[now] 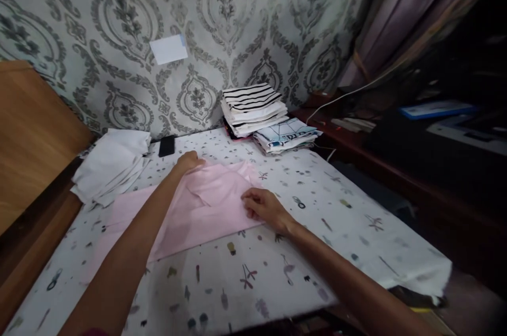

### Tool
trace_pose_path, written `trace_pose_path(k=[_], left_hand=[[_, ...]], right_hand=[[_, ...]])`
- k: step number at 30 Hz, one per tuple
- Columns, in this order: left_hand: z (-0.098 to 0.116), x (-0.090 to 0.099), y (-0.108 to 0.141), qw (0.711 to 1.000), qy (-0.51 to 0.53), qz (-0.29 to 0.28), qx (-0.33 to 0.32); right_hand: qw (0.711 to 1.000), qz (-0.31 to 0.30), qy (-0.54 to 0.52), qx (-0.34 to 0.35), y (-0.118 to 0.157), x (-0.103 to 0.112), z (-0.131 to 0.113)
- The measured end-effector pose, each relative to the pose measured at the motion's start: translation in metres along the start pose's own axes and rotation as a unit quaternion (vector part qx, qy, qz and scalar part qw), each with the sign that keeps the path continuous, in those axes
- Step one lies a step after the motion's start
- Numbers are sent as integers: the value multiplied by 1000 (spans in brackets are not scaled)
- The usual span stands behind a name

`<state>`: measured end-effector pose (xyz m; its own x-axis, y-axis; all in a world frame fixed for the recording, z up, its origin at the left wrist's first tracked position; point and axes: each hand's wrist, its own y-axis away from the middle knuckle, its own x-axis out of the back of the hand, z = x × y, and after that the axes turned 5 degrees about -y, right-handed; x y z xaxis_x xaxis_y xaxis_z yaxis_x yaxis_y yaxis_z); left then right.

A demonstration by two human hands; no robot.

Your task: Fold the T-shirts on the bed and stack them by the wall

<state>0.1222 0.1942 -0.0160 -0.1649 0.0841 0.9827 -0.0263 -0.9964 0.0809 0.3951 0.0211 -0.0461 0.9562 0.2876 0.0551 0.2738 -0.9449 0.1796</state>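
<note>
A pink piece of clothing [214, 198] lies partly folded and a little wrinkled in the middle of the patterned sheet. At its far edge, my left hand [190, 160] is closed on the fabric, thumb toward the right. My right hand [264, 208] has its fingers curled and pinched together on the right edge of the same cloth. The left forearm crosses over the cloth's left part and hides some of it. What kind of garment it is cannot be made out.
Folded white cloths [113, 164] lie at the left beside a black phone [167, 146]. At the back stand a folded stack topped with a striped cloth [251, 97] and a lower folded pile [287, 134]. A wooden board [35, 130] borders the left; a cable [348, 94] runs at right.
</note>
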Motion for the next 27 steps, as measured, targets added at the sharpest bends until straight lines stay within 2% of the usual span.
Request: trace_pose_path(k=[3, 5, 7, 10, 12, 13, 16, 18, 20, 23, 27], left_hand=[[8, 3, -7, 1000, 20, -3, -10], [10, 17, -5, 998, 44, 22, -30], [9, 39, 5, 995, 67, 58, -51], [5, 76, 41, 980, 123, 108, -114], [0, 92, 80, 957, 178, 124, -192], [-4, 95, 103, 954, 172, 126, -213], [-19, 81, 174, 971, 83, 88, -204], [-31, 57, 213, 974, 27, 64, -217], [-41, 31, 241, 976, -9, 56, -212], [-50, 1, 261, 978, -28, 74, -190], [-55, -12, 264, 972, -41, 99, -211]], right_hand=[[999, 1, -20, -28, -4, 0, -1], [999, 8, -33, -42, -7, 1, -1], [998, 13, -43, -51, -9, 2, -1], [997, 14, -54, -55, -9, 3, -1], [996, 14, -67, -50, -8, 4, -1], [996, 16, -75, -47, -7, 4, -1], [995, 14, -90, -32, -5, 5, 0], [995, 9, -95, -16, -4, 5, 1], [995, 13, -95, -8, -4, 5, 2], [996, 17, -85, 1, -2, 4, 1], [996, 0, -79, 34, 0, 2, 2]])
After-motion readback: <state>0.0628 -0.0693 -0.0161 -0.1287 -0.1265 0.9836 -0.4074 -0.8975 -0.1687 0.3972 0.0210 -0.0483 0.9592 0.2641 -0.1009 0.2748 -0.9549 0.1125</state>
